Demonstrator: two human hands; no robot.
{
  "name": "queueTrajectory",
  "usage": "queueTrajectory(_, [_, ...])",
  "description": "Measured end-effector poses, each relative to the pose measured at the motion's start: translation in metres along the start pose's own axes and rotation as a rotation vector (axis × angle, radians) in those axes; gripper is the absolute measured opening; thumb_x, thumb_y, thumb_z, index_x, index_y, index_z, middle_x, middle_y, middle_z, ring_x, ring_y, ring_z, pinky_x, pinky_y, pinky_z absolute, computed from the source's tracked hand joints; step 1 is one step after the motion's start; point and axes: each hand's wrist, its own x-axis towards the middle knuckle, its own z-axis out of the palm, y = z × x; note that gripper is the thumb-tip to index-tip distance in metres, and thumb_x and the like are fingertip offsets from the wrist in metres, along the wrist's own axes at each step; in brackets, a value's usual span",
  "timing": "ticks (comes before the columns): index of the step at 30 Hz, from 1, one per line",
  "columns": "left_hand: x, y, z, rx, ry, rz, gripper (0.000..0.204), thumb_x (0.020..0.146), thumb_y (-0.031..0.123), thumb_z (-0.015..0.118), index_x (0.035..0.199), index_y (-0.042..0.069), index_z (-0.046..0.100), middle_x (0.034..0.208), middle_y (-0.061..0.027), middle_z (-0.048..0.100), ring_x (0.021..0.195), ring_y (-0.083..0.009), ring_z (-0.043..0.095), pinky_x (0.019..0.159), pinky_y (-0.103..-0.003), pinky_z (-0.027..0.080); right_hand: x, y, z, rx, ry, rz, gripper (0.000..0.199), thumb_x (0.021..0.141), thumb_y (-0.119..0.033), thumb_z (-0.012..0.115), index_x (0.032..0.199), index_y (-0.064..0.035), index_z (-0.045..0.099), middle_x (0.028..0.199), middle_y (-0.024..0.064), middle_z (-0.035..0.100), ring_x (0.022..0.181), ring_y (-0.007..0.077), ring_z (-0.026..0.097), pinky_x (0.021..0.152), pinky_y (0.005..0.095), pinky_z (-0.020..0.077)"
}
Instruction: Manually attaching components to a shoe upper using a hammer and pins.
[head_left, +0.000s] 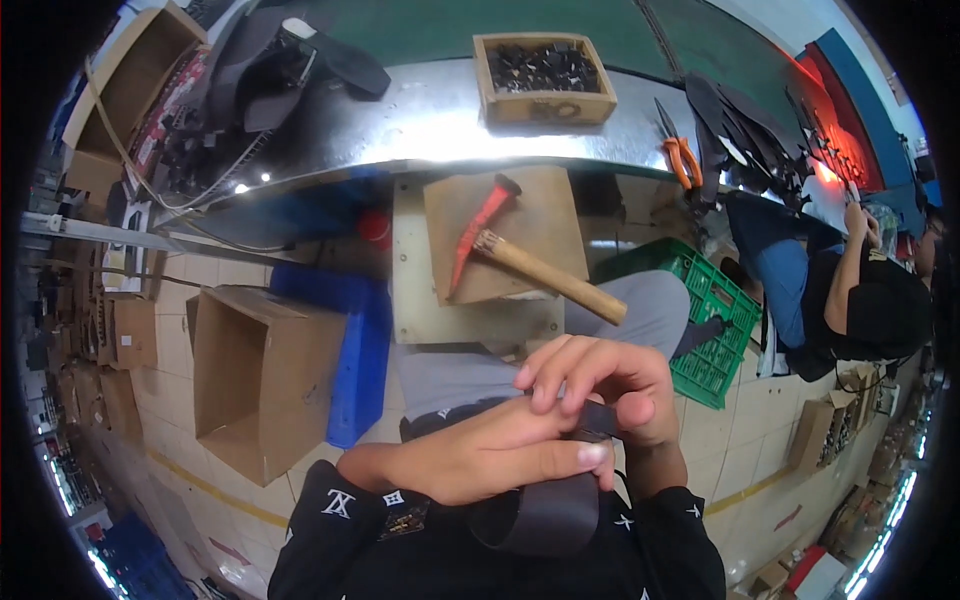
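Close to my body, my left hand (500, 455) is closed on a dark grey strap (560, 520), its thumb laid along the band. Below the fingers the strap bends round in a wide loop. My right hand (635, 390) comes over from the other side with curled fingers, gripping the strap's upper end near the left fingertips. What lies between the fingers there is partly hidden. Beyond the hands, a hammer (540, 276) with a red head and wooden handle rests on a brown board (555, 215), which lies on a pale block (412, 300).
A metal bench (425, 120) holds a wooden box (548, 108) of small dark pieces, orange-handled pliers (680, 155) and piles of dark straps (735, 125). Around me stand a cardboard box (260, 375), a blue crate (362, 360) and a green crate (715, 330). Another person (870, 300) sits at right.
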Motion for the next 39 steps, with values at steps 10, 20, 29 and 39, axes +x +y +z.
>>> queueTrajectory(10, [0.008, -0.022, -0.002, 0.113, -0.071, 0.010, 0.037, 0.106, 0.031, 0.044, 0.115, -0.001, 0.059, 0.110, -0.0095, 0.061, 0.112, -0.0177, 0.056, 0.100, -0.032, 0.042, -0.009, -0.002, 0.000, 0.137, -0.023, 0.016, 0.053, 0.088, -0.056, 0.065, 0.084, -0.0031, 0.067, 0.084, 0.0108, 0.068, 0.098, 0.0345, 0.063, 0.091, 0.0478, 0.0413])
queueTrajectory(20, [0.015, -0.006, -0.008, 0.400, 0.148, 0.175, 0.036, 0.104, 0.026, 0.043, 0.123, -0.003, 0.054, 0.113, -0.0169, 0.060, 0.113, -0.0307, 0.056, 0.100, -0.037, 0.041, -0.003, -0.018, -0.011, -0.644, 0.045, -0.152, 0.027, 0.086, -0.030, 0.069, 0.088, -0.0038, 0.074, 0.091, 0.0156, 0.075, 0.116, 0.0419, 0.062, 0.106, 0.0529, 0.0294])
queueTrajectory(29, [0.043, -0.056, -0.024, 0.267, 0.449, 0.136, 0.054, 0.101, 0.040, 0.045, 0.134, -0.003, 0.044, 0.124, -0.0194, 0.054, 0.119, -0.0278, 0.051, 0.098, -0.037, 0.042, -0.014, 0.016, -0.042, -0.667, 0.261, -0.129, 0.021, 0.091, -0.019, 0.061, 0.096, -0.0004, 0.071, 0.095, 0.0111, 0.074, 0.117, 0.0353, 0.063, 0.110, 0.0480, 0.0299])
queueTrajectory(39, [-0.039, 0.031, -0.091, 0.937, 1.296, 0.480, 0.029, 0.087, 0.027, 0.071, 0.105, 0.004, 0.063, 0.091, -0.0072, 0.061, 0.085, -0.0199, 0.057, 0.075, -0.034, 0.047, -0.008, -0.035, -0.086, -1.362, 0.553, -0.312, 0.040, 0.092, -0.018, 0.064, 0.128, -0.0018, 0.059, 0.130, 0.0169, 0.061, 0.116, 0.0324, 0.057, 0.096, 0.0378, 0.0447])
